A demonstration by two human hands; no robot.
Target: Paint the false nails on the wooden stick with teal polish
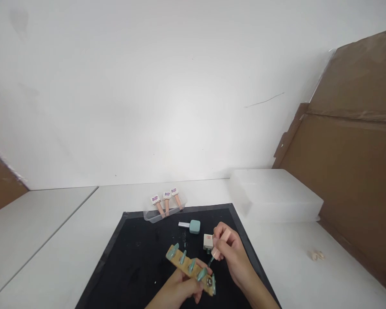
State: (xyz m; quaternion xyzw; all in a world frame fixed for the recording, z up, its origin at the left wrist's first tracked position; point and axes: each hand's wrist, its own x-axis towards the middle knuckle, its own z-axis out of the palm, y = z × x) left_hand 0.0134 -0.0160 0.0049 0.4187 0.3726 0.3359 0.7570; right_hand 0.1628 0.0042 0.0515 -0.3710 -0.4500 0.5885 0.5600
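Over the black mat (138, 257), left hand (176, 289) is gripping the light, stiff nail-tip stick (190, 268) by its end; right hand (230, 253) is pinching the slippery-looking polish brush cap (221, 243).

One view only, from a camera worn on the person's head, looking forward and a little down over a white table (67, 240) toward a bare white wall (148, 86). The wall fills the upper half, so the camera is pitched fairly high; the black mat (131, 257) and both hands sit low in the picture, the left hand (176, 292) and right hand (233, 253) partly cut by the bottom edge. It stands close to the work, perhaps at arm's reach. Brown cardboard (350, 171) bounds the right side; straight edges bow, as from a wide lens
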